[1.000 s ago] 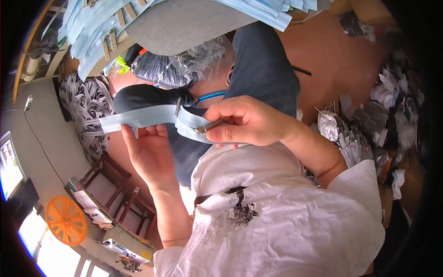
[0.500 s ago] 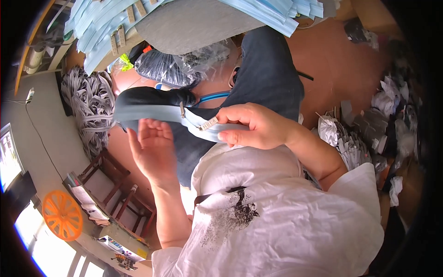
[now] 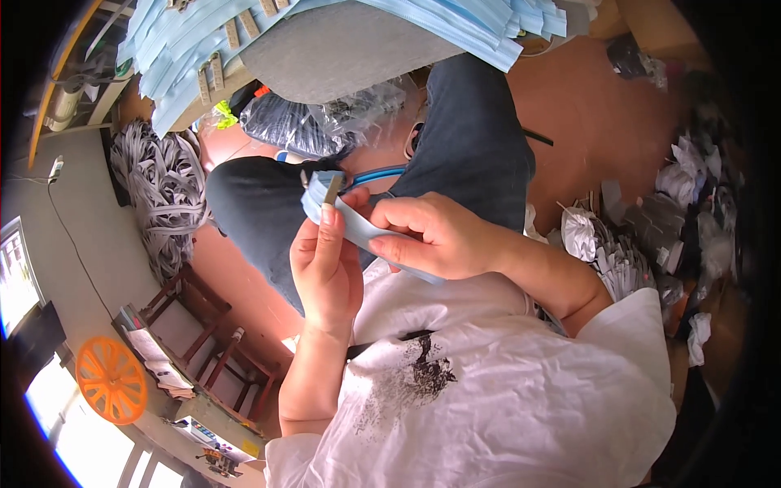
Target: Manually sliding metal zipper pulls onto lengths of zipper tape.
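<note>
Above my lap I hold a light blue zipper (image 3: 358, 228), folded over at its far end. My left hand (image 3: 327, 260) pinches it near the fold, with the thumb beside a flat rectangular metal pull tab (image 3: 333, 189). A second small metal pull shows edge-on at the fold's left. My right hand (image 3: 435, 236) grips the band further along between thumb and fingers, and its tail runs on beneath that hand toward my shirt. Many more blue zippers (image 3: 455, 28) lie in layers on the grey-topped surface (image 3: 342, 57) ahead, several with similar metal pulls (image 3: 232, 34).
A heap of grey strips (image 3: 159, 195) lies on the floor at left, near a dark wooden stool frame (image 3: 195, 317). Clear plastic bags (image 3: 301, 122) sit under the work surface. Crumpled paper and scraps (image 3: 606, 244) pile up at right. An orange spoked wheel (image 3: 111, 380) stands lower left.
My left hand has moved right and closed on the zipper, after being open below it. The zipper, stretched out leftward before, is now folded between my hands.
</note>
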